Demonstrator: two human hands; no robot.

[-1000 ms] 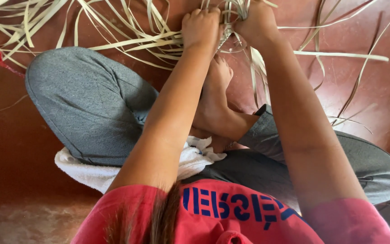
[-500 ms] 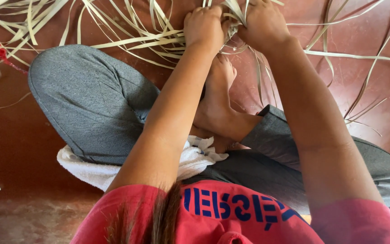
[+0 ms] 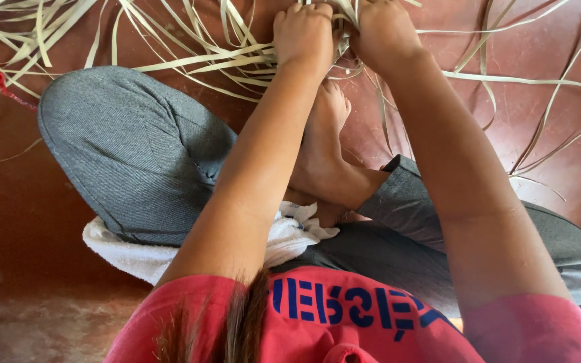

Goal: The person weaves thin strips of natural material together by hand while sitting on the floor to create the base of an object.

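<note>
Pale reed strips — mostly loose on the floor — are pinched in left hand and right hand, the weave barely begun.

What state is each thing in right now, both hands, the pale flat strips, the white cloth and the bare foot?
Left hand: closed on the pale flat strips.
Right hand: closed on the same strips.
Pale flat strips: loose, splayed across the reddish floor.
White cloth: crumpled under the grey-trousered leg.
Bare foot: resting sole-up, between the forearms.

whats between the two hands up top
In the head view, a small bunch of pale strips sits pinched between the left hand and right hand; no bare floor shows there.
</note>
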